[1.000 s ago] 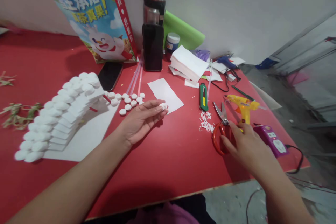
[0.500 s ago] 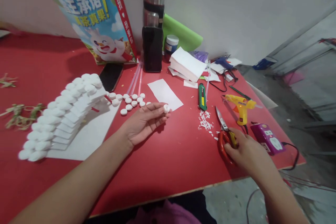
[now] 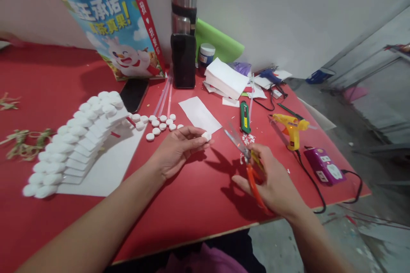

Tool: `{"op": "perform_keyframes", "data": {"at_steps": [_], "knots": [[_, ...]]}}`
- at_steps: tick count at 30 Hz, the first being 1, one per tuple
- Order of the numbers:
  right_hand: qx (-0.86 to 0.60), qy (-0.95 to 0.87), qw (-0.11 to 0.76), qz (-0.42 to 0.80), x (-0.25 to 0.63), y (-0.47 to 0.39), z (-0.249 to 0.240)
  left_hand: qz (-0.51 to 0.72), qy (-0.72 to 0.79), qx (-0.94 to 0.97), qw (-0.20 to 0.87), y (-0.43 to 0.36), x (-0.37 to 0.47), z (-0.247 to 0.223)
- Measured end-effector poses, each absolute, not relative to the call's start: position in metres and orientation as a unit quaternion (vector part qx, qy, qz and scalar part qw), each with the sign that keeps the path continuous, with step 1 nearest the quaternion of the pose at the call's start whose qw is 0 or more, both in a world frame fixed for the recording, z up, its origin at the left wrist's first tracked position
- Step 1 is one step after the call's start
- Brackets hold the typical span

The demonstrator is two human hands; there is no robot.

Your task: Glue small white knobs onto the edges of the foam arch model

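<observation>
Between thumb and fingertips, my left hand [image 3: 181, 149] pinches a small white disc [image 3: 206, 136] near the corner of a white paper sheet [image 3: 200, 113]. My right hand [image 3: 269, 179] holds orange-handled scissors [image 3: 253, 179], their blades pointing toward the disc and apart from it. Several more white discs [image 3: 156, 131] lie loose left of the paper. At the left, a curved stepped structure of white cards topped with white discs [image 3: 75, 130] stands on a white sheet [image 3: 112, 175].
A green cutter [image 3: 245, 117] lies beside paper scraps. Farther right are a yellow glue gun [image 3: 293, 128] and a purple power box [image 3: 325, 166] with cords. Behind stand a phone [image 3: 183, 62], a jar [image 3: 206, 54], stacked paper [image 3: 226, 77] and a printed bag [image 3: 128, 47].
The scissors have come up off the table in my right hand and moved left toward the disc. My left hand has shifted slightly right with the disc still pinched.
</observation>
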State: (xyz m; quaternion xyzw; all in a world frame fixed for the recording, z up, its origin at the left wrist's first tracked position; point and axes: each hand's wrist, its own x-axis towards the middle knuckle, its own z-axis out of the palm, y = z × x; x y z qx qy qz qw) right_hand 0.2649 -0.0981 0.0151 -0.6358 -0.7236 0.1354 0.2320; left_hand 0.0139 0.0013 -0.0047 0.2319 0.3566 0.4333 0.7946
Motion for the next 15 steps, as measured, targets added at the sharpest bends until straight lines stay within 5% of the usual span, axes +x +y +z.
{"op": "perform_keyframes", "data": {"at_steps": [15], "knots": [[-0.569,-0.785,0.211,0.126,0.237,-0.078,0.011,0.436,0.373,0.276,0.771,-0.004,0.018,0.001]]}}
